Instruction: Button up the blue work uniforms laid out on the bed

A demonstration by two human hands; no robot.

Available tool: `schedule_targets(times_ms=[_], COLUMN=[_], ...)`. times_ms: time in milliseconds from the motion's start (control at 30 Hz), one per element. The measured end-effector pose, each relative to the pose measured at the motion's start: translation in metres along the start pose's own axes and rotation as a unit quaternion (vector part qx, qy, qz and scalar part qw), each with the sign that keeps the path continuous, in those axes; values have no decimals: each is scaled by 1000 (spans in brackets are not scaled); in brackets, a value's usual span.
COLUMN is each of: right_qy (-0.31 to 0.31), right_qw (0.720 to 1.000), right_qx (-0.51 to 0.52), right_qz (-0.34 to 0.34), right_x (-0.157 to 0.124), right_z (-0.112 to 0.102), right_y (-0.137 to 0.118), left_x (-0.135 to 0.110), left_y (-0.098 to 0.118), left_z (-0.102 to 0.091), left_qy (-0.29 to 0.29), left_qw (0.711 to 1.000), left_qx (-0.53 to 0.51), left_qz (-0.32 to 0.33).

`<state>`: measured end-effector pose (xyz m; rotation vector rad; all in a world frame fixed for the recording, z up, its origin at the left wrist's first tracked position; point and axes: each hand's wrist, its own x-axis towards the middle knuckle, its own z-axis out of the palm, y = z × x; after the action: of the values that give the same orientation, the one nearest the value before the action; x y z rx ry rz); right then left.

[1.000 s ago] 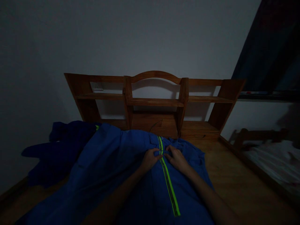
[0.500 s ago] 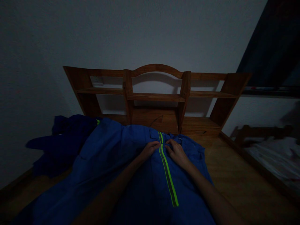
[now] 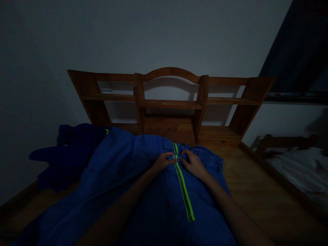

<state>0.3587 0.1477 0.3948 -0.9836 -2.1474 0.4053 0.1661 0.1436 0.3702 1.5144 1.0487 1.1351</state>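
Observation:
A blue work garment lies spread over the wooden desk, with a bright yellow-green reflective stripe running down its middle. My left hand pinches the cloth just left of the stripe's upper end. My right hand pinches the cloth just right of it, fingertips almost meeting the left ones. Both forearms lie over the garment. The room is dim, so what lies under the fingertips cannot be made out.
A wooden shelf unit stands at the back of the desk against the wall. A darker blue garment is heaped at the left. A bed with pale bedding stands to the right.
The view has tilted slightly, so the shelf and garment sit higher in the picture. Both hands stay pinched at the top of the stripe, with only small finger movement.

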Motion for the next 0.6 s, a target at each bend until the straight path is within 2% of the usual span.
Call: schedule_targets(times_ms=[167, 333, 600], right_qy=[-25, -19, 0], right_qw=[1000, 1000, 1000], right_qx=[8, 14, 13], right_qz=[-5, -17, -13], right_x=[-2, -3, -2], right_z=[-2, -4, -7], right_y=[-4, -9, -12], left_x=[0, -1, -4], left_y=[-1, 2, 7], left_z=[0, 1, 7], left_qy=[10, 27, 44], left_qw=[1000, 999, 998], left_qx=[17, 26, -46], left_qz=[15, 15, -3])
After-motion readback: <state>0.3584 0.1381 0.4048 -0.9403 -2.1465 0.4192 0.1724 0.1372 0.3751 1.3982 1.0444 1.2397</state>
